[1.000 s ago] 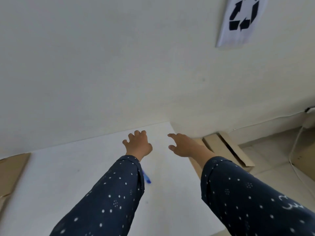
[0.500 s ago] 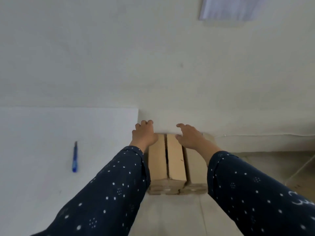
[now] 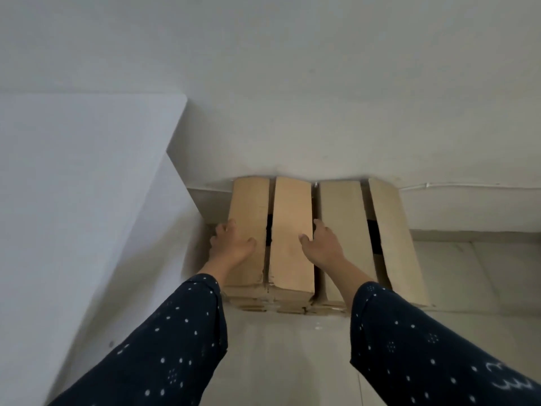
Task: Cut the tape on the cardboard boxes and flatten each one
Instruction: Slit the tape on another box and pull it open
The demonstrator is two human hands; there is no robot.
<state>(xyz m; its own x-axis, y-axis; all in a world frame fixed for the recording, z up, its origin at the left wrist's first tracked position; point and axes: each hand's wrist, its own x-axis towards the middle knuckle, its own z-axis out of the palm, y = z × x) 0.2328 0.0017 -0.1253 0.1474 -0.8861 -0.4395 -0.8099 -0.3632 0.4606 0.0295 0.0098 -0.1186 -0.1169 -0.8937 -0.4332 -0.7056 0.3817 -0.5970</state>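
Note:
Two brown cardboard boxes stand side by side on the floor against the wall, just right of the white table. The left box (image 3: 289,230) shows two top flaps with a dark gap between them. My left hand (image 3: 231,244) grips its left edge, thumb on top. My right hand (image 3: 325,244) grips its right edge, with the fingers down in the slit between the boxes. The right box (image 3: 342,224) also has a gap between its flaps. Several cardboard layers show at the boxes' front bottom edge. No cutter is in view.
The white table (image 3: 73,200) fills the left side, its corner close to the left box. A pale wall rises behind, with a thin cable (image 3: 468,187) running along it at the right. Tiled floor (image 3: 292,347) lies in front of the boxes.
My view swung right and down from the tabletop to the boxes on the floor. Both hands went from over the table to the left box's sides. The blue cutter dropped out of view.

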